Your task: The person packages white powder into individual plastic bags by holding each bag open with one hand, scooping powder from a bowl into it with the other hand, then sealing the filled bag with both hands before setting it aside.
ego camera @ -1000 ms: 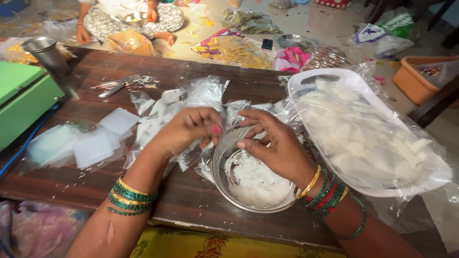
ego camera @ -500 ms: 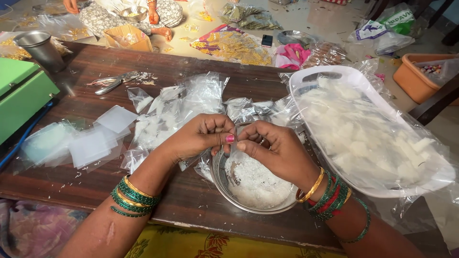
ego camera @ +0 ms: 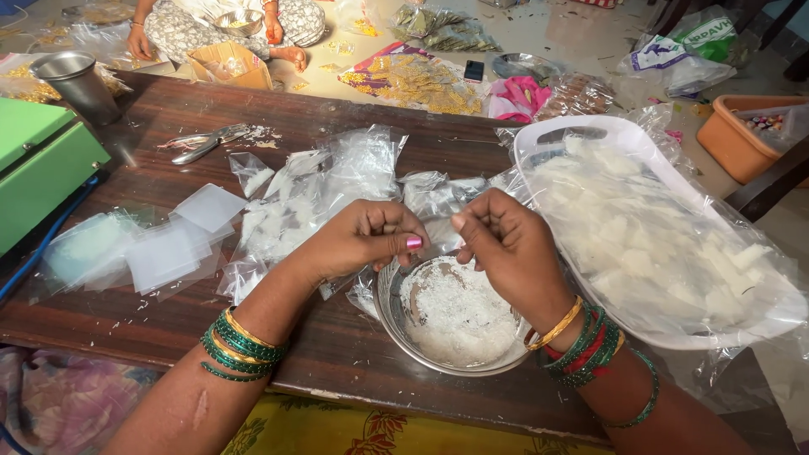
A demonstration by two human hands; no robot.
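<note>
My left hand [ego camera: 362, 240] and my right hand [ego camera: 506, 248] hover close together over a round steel bowl [ego camera: 389, 313] holding white crumbly powder [ego camera: 459, 316]. The left hand's fingers are curled in, and a small clear plastic pouch [ego camera: 364, 291] hangs beneath it at the bowl's left rim. The fingertips of my right hand are pinched together just above the powder; I see nothing in them. A narrow gap separates the two hands.
A white tray [ego camera: 590, 126] of white pieces under plastic sits on the right. Filled clear pouches [ego camera: 320, 194], flat empty pouches [ego camera: 168, 244], scissors [ego camera: 202, 143], a green machine [ego camera: 42, 160] and a steel cup [ego camera: 76, 80] lie left. Another person [ego camera: 219, 25] sits on the floor beyond.
My hands met fingertip to fingertip over the bowl half a second ago; now they have drawn slightly apart, the right hand's fingers pinched above the powder.
</note>
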